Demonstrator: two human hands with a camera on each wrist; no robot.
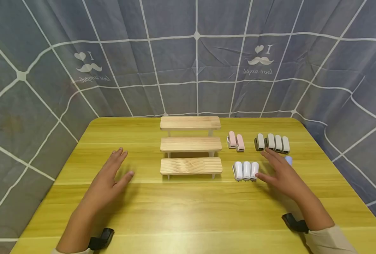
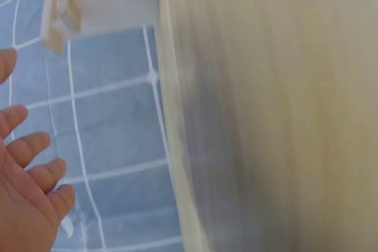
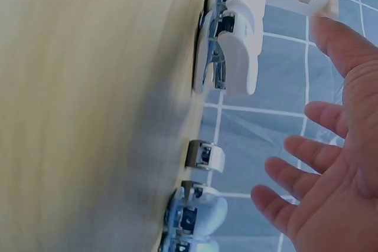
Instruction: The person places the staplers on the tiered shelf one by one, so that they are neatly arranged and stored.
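Observation:
My left hand (image 1: 106, 180) hovers over the left part of the table, palm turned inward, its fingers loosely extended and holding nothing. On the other side my right hand (image 1: 284, 176) is likewise empty, thumb apart from the fingers. Near its thumb in the head view stand three white lever-topped pieces (image 1: 246, 170), shaped like mini staplers. Beyond its fingertips is a row of several light grey ones with dark bases (image 1: 278, 144). A blue piece (image 1: 288, 160) is partly hidden behind this hand. Two pink ones (image 1: 236, 141) stand further left.
A three-step wooden display rack (image 1: 191, 144) on white supports stands at the table's middle back. The yellow wood-grain table (image 1: 188, 211) is bordered by a grey grid-patterned curtain (image 1: 175, 63) behind and at both sides.

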